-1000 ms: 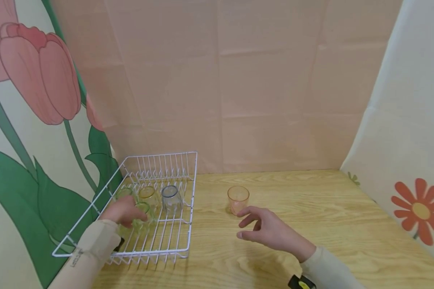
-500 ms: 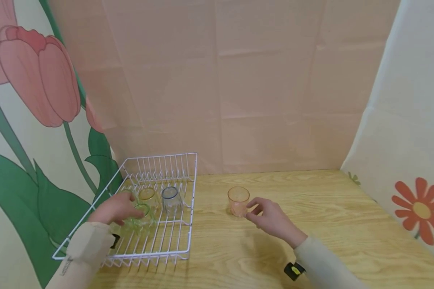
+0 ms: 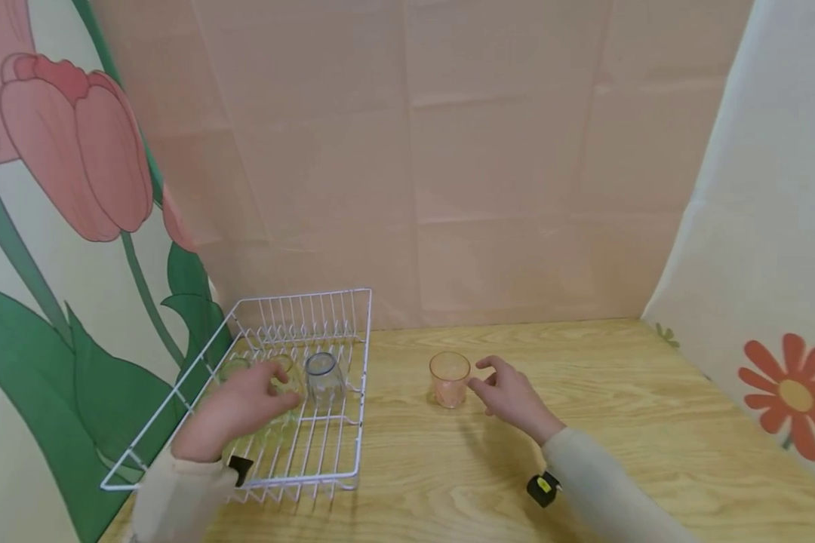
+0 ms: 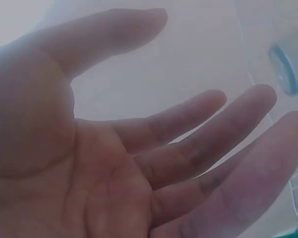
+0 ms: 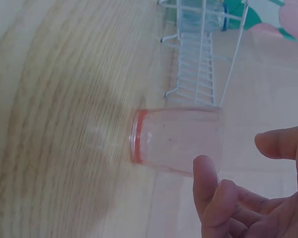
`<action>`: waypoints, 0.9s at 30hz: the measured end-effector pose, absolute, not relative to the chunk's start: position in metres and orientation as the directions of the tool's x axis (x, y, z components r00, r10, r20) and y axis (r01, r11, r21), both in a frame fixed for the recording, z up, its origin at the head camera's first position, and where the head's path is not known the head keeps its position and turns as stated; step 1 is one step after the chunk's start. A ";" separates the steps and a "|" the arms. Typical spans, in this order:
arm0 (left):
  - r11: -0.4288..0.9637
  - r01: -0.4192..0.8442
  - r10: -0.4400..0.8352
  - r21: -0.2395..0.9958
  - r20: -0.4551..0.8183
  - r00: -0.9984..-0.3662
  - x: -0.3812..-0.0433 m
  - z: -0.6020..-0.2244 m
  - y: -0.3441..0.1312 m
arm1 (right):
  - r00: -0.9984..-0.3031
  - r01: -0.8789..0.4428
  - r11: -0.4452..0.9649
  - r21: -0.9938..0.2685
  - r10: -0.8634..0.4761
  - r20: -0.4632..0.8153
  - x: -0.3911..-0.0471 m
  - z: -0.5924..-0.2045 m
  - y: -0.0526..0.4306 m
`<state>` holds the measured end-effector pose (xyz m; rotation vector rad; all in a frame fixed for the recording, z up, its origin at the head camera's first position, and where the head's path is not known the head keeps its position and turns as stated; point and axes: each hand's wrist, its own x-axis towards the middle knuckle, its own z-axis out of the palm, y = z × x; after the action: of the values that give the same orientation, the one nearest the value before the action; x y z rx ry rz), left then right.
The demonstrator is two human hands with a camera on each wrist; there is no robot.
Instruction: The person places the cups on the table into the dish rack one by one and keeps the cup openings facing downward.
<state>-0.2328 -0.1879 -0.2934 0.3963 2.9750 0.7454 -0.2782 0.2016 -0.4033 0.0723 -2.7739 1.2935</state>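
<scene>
An orange-tinted glass [image 3: 450, 385] stands on the wooden table, right of the rack. My right hand [image 3: 514, 397] is just right of this glass, thumb and fingers apart and holding nothing; whether a fingertip touches the glass I cannot tell. Over the white wire dish rack [image 3: 358, 437] hovers my left hand [image 3: 241, 407], with nothing in its spread fingers. In the rack a blue-tinted glass [image 3: 324, 383] sits bottom up, beside a yellow glass [image 3: 287, 366] partly behind my left fingers. A green glass [image 3: 234, 368] is farther left. My left hand mostly hides another green glass [image 3: 281, 434].
A peach-coloured cloth [image 3: 482, 188] hangs behind the table [image 3: 448, 483]. Tulip-printed fabric [image 3: 75, 151] borders the left side, close to the rack, and flower-printed fabric [image 3: 754, 226] borders the right. The rack's raised wire sides surround the glasses.
My left hand has drawn away from the front green glass, rising and shifting right. My right hand has moved forward and right, from the orange glass's near side to its right side.
</scene>
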 end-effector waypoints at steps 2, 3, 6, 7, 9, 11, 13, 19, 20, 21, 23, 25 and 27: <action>0.839 0.231 0.259 0.492 0.013 -0.966 -0.227 -0.292 -0.183 | -0.997 -0.064 0.633 -0.772 -0.006 0.078 -0.282 -0.405 0.203; 0.831 0.229 0.261 0.506 0.009 -0.965 -0.225 -0.292 -0.180 | -0.998 -0.057 0.626 -0.778 -0.007 0.067 -0.285 -0.406 0.204; 0.810 0.270 0.300 0.521 0.029 -0.954 -0.219 -0.292 -0.173 | -1.000 -0.028 0.598 -0.801 -0.010 0.027 -0.291 -0.410 0.204; 0.799 0.287 0.320 0.529 0.031 -0.947 -0.217 -0.293 -0.171 | -1.000 -0.018 0.590 -0.807 -0.013 0.014 -0.294 -0.411 0.204; 0.780 0.320 0.359 0.538 0.034 -0.933 -0.215 -0.294 -0.167 | -1.000 -0.005 0.568 -0.823 -0.021 -0.009 -0.298 -0.413 0.204; 0.753 0.360 0.403 0.551 0.045 -0.914 -0.214 -0.295 -0.165 | -0.999 0.009 0.553 -0.833 -0.025 -0.027 -0.301 -0.415 0.203; 0.724 0.390 0.441 0.570 0.052 -0.896 -0.213 -0.296 -0.162 | -0.999 0.021 0.542 -0.840 -0.025 -0.041 -0.303 -0.418 0.203; 0.687 0.441 0.480 0.578 0.094 -0.872 -0.213 -0.302 -0.157 | -0.997 0.052 0.522 -0.851 -0.015 -0.071 -0.309 -0.422 0.202; 0.689 0.442 0.478 0.574 0.099 -0.873 -0.214 -0.304 -0.156 | -0.997 0.055 0.522 -0.851 -0.014 -0.073 -0.310 -0.422 0.202; 0.688 0.444 0.477 0.574 0.103 -0.873 -0.214 -0.305 -0.155 | -0.997 0.057 0.520 -0.852 -0.013 -0.075 -0.311 -0.423 0.202; 0.686 0.453 0.480 0.570 0.114 -0.870 -0.216 -0.308 -0.153 | -0.997 0.060 0.524 -0.850 -0.008 -0.075 -0.314 -0.424 0.202; 0.680 0.457 0.483 0.573 0.119 -0.867 -0.218 -0.312 -0.150 | -0.997 0.060 0.522 -0.851 -0.006 -0.075 -0.316 -0.425 0.202; 0.678 0.455 0.482 0.578 0.118 -0.868 -0.219 -0.315 -0.148 | -0.997 0.058 0.521 -0.851 -0.008 -0.073 -0.318 -0.427 0.202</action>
<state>-0.2192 -0.1482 -0.3154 0.7924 2.8366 0.9584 -0.3178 0.2015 -0.4267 -0.0463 -2.7980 1.5703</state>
